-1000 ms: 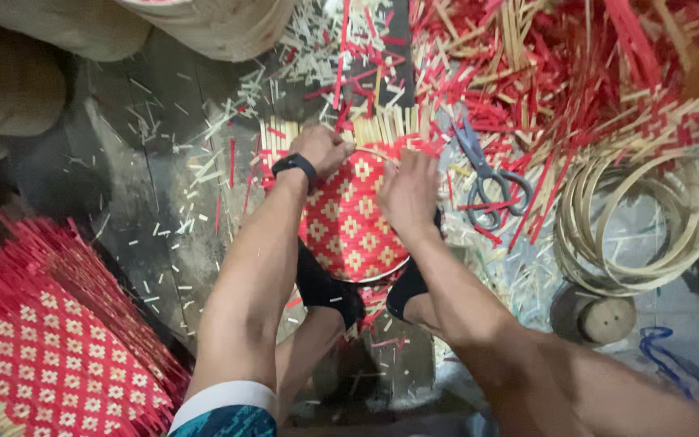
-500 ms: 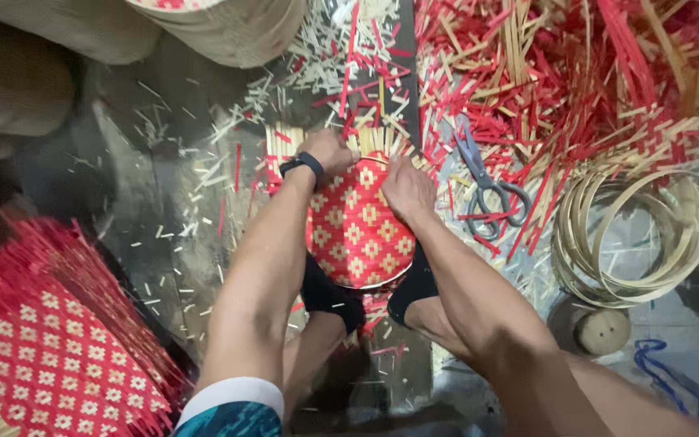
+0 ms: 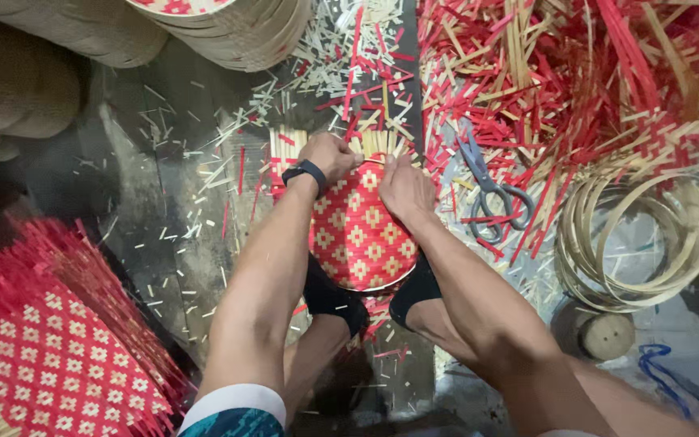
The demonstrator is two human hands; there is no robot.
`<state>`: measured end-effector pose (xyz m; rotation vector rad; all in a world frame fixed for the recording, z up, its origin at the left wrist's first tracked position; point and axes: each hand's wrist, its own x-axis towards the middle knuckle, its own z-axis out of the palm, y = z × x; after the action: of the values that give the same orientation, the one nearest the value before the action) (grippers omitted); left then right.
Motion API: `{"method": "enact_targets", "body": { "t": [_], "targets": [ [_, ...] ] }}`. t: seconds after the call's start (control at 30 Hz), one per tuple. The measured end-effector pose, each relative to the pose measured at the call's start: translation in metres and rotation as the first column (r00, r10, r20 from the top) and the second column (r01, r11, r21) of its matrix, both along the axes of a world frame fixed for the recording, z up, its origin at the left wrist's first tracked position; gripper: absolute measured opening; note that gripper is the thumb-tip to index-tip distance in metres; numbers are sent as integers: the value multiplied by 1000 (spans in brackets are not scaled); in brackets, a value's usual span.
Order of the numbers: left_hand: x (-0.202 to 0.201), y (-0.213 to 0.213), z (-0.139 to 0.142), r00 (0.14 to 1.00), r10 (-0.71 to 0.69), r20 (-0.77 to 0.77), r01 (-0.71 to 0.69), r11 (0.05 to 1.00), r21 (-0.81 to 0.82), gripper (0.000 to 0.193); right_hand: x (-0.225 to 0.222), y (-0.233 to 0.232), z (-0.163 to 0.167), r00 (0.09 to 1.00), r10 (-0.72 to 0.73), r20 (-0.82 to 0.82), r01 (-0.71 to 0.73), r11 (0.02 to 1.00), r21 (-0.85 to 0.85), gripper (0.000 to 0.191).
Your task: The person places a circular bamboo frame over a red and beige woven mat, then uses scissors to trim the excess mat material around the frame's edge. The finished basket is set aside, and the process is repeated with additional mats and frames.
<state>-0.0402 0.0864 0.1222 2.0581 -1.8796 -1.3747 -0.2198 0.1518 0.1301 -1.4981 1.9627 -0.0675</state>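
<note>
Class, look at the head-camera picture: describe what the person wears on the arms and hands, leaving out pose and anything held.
Both hands are bare, with no gloves or rings that I can make out. The left hand has a black wristband or watch at the wrist. The left arm's short sleeve is teal-patterned with a white edge. The right hand and forearm carry nothing visible.

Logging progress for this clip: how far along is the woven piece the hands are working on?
Done: the red and cream woven panel already sits rounded inside a thin hoop. In hand: the left hand and right hand press at its far rim, where loose strip ends stick out past the hoop. Left: those ends look untrimmed; the scissors lie unused to the right. A flat woven mat waits at left.
</note>
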Motion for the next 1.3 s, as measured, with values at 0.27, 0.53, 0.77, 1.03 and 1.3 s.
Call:
{"method": "enact_targets", "body": {
  "t": [0.27, 0.53, 0.77, 1.03, 1.3],
  "targets": [
    [0, 48, -12, 875, 391, -286, -482, 765, -428, 46, 33, -34, -4, 889, 428, 161, -310, 823, -476, 37],
    [39, 141, 0, 928, 371, -19, -280, 664, -694, 26, 48, -38, 39, 865, 502, 25, -499, 864, -66, 67],
    [50, 118, -32, 833, 547, -85, -529, 743, -409, 29, 57, -56, 24, 878, 478, 22, -473, 860, 188, 79],
    [52, 108, -38, 800, 590, -111, -568, 686, -454, 36, 72, -43, -18, 566, 811, -148, -726, 405, -556, 29],
    [50, 171, -38, 737, 653, -174, -608, 530, -591, 37, 97, -49, 11, 589, 805, -70, -806, 592, 25, 74]
  ]
}}
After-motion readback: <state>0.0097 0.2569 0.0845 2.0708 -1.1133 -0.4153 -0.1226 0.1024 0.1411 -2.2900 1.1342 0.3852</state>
